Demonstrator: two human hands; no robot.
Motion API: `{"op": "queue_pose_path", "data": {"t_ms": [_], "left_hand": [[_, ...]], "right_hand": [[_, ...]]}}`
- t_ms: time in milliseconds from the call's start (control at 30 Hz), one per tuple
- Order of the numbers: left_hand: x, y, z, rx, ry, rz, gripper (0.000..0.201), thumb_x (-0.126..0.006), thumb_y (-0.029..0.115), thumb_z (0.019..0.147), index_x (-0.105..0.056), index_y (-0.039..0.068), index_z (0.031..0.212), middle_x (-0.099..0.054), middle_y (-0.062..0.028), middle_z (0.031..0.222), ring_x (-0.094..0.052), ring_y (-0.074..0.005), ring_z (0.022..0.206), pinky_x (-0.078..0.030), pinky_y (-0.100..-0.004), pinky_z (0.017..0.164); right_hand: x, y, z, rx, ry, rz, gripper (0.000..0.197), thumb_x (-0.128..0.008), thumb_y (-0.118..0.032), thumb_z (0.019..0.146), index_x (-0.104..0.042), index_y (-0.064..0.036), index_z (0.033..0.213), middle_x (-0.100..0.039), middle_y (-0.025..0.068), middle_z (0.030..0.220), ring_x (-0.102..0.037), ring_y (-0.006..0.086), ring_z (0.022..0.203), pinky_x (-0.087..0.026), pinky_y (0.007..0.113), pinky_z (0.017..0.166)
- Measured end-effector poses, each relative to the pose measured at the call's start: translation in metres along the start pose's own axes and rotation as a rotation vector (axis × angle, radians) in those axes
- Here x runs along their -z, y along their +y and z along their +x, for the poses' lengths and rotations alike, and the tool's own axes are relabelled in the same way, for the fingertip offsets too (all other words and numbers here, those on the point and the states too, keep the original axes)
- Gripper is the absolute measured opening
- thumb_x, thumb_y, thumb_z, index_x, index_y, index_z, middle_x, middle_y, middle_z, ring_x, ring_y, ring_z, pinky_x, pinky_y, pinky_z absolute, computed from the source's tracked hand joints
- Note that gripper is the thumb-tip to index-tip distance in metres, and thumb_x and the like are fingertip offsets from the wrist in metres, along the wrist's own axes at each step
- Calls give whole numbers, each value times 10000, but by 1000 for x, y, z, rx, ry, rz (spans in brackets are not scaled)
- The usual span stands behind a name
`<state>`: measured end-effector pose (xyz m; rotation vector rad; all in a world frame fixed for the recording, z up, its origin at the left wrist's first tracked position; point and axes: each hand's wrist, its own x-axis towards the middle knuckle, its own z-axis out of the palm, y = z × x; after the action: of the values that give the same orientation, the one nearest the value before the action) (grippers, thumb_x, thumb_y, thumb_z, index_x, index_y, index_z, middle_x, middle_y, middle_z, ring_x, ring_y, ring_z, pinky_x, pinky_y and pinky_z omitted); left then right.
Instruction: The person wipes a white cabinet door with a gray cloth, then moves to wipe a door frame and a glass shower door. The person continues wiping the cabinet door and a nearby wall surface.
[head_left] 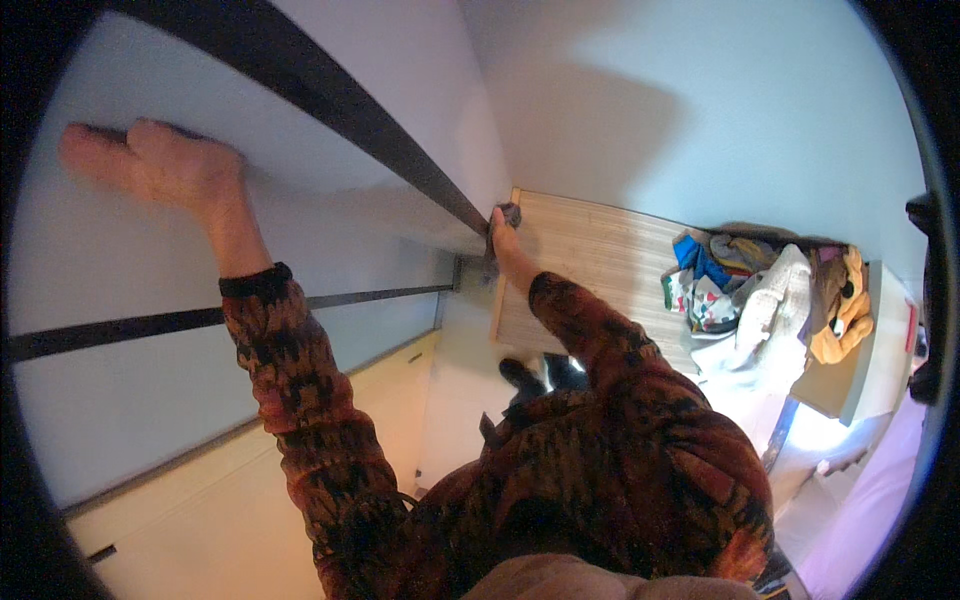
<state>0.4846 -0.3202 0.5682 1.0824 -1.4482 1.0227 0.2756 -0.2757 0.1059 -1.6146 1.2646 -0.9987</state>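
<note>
shadowed wall, grey cloth partly hidden in right hand

1. The person's top is patterned rust-brown and black.
2. The bunched cloth is grey.
3. The wood-grain surface is streaked pale tan.
4. The diagonal strip is black.
5. The plush item is orange-tan.

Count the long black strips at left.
2. The upper strip slants from top left toward the right grip, which holds a grey cloth; the lower strip runs beneath, partly hidden by the left sleeve.
</note>
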Motion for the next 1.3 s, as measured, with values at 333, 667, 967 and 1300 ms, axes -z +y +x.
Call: {"op": "queue_pose_path", "data": {"t_ms": [333, 667, 967, 1300], "left_hand": [[-22, -9, -4, -60, 149, 76, 528, -348, 299, 937, -275, -5, 1364, -213, -207, 1431, -217, -359, 1310, -141, -467, 1053], [61, 28, 8, 169, -60, -323, 439, -422, 368, 883, -567, 29, 1121, -343, -210, 1365, -312, -344, 1273, -236, -447, 1046], [208, -47, 66, -185, 93, 389, 357, -501, 162, 847, -532, 57, 1187, -421, -179, 1316, -370, -337, 1232, -263, -438, 1017], [159, -57, 33, -152, -18, 315, 612, -345, 295, 920, -191, -120, 1343, -199, -309, 1388, -202, -415, 1301, -147, -441, 1064]], "right_hand": [[38, -115, 26, -716, 26, 1253, 312, -441, -341, 905, -499, -95, 1087, -576, 89, 1015, -550, 246, 919, -463, 366, 796], [134, -381, 5, 797, 310, 460, 359, -540, -204, 872, -509, -23, 1180, -552, 152, 1149, -527, 308, 1052, -400, 409, 904], [44, -610, 115, 1472, 376, 191, 428, -467, -254, 858, -507, 118, 1066, -469, 289, 1177, -435, 419, 1091, -293, 482, 985], [-74, -452, 115, 1267, 243, 122, 549, -677, -196, 572, -540, 8, 1063, -504, 206, 1052, -451, 404, 974, -364, 474, 851]]}}
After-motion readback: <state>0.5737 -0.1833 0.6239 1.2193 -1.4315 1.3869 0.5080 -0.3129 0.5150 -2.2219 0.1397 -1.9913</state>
